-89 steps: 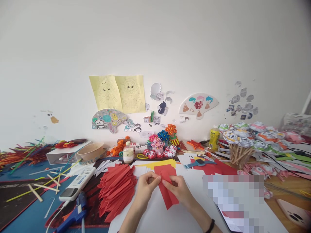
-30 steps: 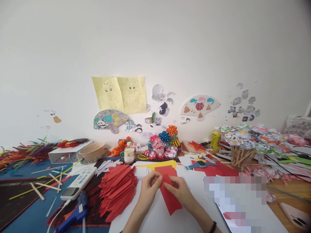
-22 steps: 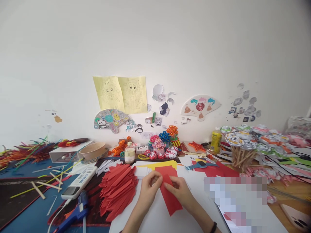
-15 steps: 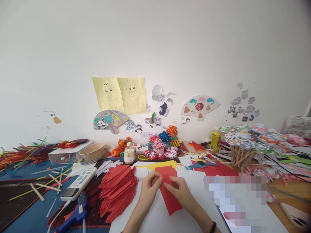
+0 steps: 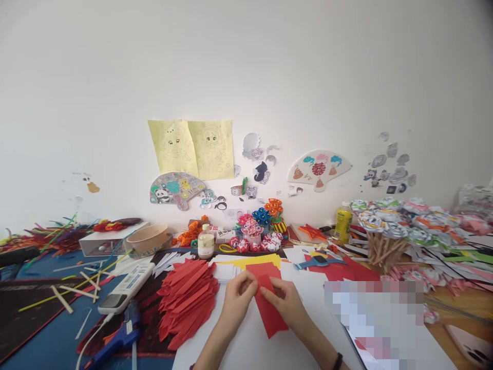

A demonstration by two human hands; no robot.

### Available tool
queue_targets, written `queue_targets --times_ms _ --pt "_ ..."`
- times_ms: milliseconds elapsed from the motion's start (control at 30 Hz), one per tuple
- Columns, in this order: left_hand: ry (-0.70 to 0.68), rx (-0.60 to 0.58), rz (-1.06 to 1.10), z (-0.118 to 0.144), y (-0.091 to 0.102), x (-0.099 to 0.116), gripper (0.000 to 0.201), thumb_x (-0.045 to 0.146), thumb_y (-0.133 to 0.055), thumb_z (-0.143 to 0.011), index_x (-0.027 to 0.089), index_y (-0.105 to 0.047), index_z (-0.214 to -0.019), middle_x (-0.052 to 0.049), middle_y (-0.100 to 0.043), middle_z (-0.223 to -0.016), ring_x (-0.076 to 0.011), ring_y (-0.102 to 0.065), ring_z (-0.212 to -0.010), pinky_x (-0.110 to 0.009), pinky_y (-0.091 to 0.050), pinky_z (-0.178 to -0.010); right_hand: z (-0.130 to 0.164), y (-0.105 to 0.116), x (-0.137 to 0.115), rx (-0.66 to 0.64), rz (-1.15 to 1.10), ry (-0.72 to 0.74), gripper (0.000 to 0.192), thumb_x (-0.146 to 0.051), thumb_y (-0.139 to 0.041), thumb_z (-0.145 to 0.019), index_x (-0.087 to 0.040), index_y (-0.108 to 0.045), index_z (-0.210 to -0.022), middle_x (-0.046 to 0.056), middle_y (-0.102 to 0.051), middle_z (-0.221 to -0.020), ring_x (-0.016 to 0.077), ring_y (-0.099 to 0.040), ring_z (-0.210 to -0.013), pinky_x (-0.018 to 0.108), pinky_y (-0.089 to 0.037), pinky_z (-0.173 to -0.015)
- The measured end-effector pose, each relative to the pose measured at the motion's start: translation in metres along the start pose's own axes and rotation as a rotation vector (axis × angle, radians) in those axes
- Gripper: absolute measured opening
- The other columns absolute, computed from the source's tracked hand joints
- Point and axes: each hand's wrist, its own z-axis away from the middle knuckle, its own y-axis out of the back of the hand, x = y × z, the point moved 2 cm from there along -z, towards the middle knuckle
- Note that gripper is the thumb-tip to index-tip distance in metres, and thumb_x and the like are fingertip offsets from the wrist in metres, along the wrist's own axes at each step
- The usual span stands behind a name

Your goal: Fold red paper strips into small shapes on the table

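Observation:
A strip of red paper (image 5: 272, 313) slants between my two hands above the white sheets. My left hand (image 5: 239, 294) pinches its upper left edge between thumb and fingers. On the other side, my right hand (image 5: 284, 300) grips the strip with the thumb lying on its face. Behind it lies more red paper (image 5: 262, 268) on a yellow sheet (image 5: 234, 263). Left of my left hand is a heap of folded red paper strips (image 5: 188, 303). A white sheet (image 5: 246, 349) spreads under my forearms.
At the left lie a blue glue gun (image 5: 121, 331), a white power strip (image 5: 125, 288) and wooden sticks (image 5: 61, 298). A small bottle (image 5: 205, 244) and pipe-cleaner flowers (image 5: 262, 218) stand at the back. To the right are a blue watch (image 5: 319, 262), a yellow bottle (image 5: 342, 223) and paper flowers (image 5: 389, 223).
Both hands keep their hold on the red paper strip with hardly any movement. The view has shifted slightly, and a dark object now shows at the far left edge.

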Motion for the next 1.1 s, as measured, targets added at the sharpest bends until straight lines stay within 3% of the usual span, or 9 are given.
queue_targets --times_ms 200,400,600,933,1100 --pt "-0.029 -0.016 -0.104 0.001 -0.001 -0.002 0.020 0.029 -0.056 -0.079 0.017 -0.052 -0.063 0.002 -0.048 -0.060 -0.0122 -0.041 -0.058 -0.022 -0.032 -0.055 -0.002 0.008 -0.002 0.053 -0.144 -0.050 0.042 -0.055 -0.061 -0.076 -0.014 -0.061 -0.066 0.001 -0.056 -0.061 0.0157 -0.048 -0.059 0.026 -0.038 -0.053" --pt "-0.027 0.025 -0.113 0.000 0.000 -0.005 0.023 0.034 -0.056 -0.081 0.017 -0.057 -0.066 0.001 -0.053 -0.062 -0.0129 -0.045 -0.058 -0.022 -0.035 -0.055 -0.004 0.017 -0.008 0.095 -0.277 -0.086 0.042 -0.055 -0.062 -0.075 -0.014 -0.067 -0.083 0.007 -0.065 -0.076 0.0245 -0.058 -0.075 0.032 -0.047 -0.064" --pt "-0.018 0.035 -0.039 0.000 0.001 0.002 0.027 0.041 -0.055 -0.084 0.017 -0.058 -0.072 0.001 -0.054 -0.066 -0.0119 -0.045 -0.058 -0.022 -0.037 -0.055 -0.004 0.008 0.001 0.050 -0.104 -0.054 0.048 -0.061 -0.060 -0.073 -0.013 -0.065 -0.072 0.002 -0.056 -0.059 0.0164 -0.049 -0.058 0.025 -0.038 -0.050" --pt "-0.012 0.025 -0.192 -0.001 0.002 -0.001 0.027 0.038 -0.057 -0.083 0.016 -0.058 -0.069 0.002 -0.051 -0.060 -0.0116 -0.043 -0.057 -0.022 -0.033 -0.054 -0.007 0.010 0.005 0.065 -0.012 -0.022 0.043 -0.057 -0.058 -0.076 -0.015 -0.057 -0.064 -0.003 -0.044 -0.055 0.0121 -0.040 -0.053 0.024 -0.030 -0.049" --pt "-0.042 -0.001 -0.228 -0.002 0.008 0.000 0.019 0.034 -0.057 -0.084 0.017 -0.064 -0.086 -0.001 -0.059 -0.072 -0.0135 -0.050 -0.064 -0.022 -0.038 -0.059 -0.007 0.008 0.004 -0.077 -0.027 -0.069 0.043 -0.054 -0.064 -0.072 -0.015 -0.056 -0.057 -0.003 -0.046 -0.053 0.0120 -0.042 -0.054 0.023 -0.032 -0.050"
